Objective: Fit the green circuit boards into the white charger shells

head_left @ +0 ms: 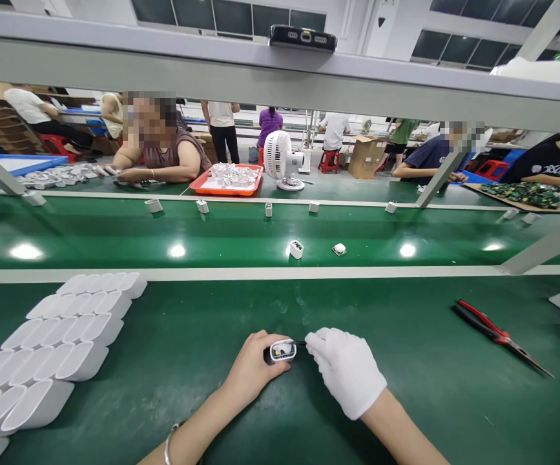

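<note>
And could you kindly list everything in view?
Held casing: one, white, lower centre
Thin object: one, black, beside casing
Pliers: one, red and black, bench right
Shells: many, white, bench sides
Small pieces: several, white, green strip
Fan: one, white, beyond strip
Tray: one, orange, beside fan
Circuit boards: many, green, far right
Phone: one, black, overhead beam
Stools: several, red, background
People: several, varied clothing, background
Left hand: one, bare, around casing
Right hand: one, gloved white, holding thin object

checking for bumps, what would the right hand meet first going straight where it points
Likely the white casing in the left hand, just past the dark rod at the right hand; depth is unclear.
</note>
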The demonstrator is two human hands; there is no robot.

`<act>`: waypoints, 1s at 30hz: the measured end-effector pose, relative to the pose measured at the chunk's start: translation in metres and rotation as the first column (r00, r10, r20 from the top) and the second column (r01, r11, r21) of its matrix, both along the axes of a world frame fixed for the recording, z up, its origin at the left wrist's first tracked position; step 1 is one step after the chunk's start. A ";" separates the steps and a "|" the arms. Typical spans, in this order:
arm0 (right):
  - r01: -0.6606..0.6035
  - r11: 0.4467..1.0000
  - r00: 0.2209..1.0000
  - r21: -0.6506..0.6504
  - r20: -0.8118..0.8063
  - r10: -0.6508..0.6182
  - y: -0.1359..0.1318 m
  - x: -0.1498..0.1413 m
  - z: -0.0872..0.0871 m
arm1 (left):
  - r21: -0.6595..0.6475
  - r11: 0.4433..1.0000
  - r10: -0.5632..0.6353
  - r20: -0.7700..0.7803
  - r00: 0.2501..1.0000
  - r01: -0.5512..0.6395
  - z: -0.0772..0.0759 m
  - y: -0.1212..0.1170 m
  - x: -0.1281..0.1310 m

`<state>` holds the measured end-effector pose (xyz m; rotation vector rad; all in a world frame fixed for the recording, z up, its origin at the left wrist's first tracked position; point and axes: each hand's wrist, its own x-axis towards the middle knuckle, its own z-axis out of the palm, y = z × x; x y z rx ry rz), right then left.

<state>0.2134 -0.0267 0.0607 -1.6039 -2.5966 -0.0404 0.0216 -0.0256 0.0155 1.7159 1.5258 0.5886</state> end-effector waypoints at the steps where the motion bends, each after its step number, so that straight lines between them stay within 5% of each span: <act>1: -0.015 1.000 1.000 0.017 -0.002 0.015 0.001 -0.002 -0.002 | 0.000 1.000 0.001 -0.001 1.000 -0.001 0.000 0.000 0.000; 7: -0.102 0.985 0.995 0.136 0.010 0.102 0.007 -0.007 -0.007 | 0.000 1.000 0.001 -0.002 1.000 -0.001 0.000 0.000 0.000; 15: -0.052 0.997 0.993 0.064 -0.106 0.059 0.006 -0.001 0.011 | 0.016 1.000 0.000 0.005 1.000 0.000 -0.001 0.000 -0.002; 30: -0.096 0.992 0.992 0.076 -0.078 0.102 0.007 -0.004 -0.004 | 0.030 0.999 -0.012 0.000 1.000 0.012 0.002 0.001 0.000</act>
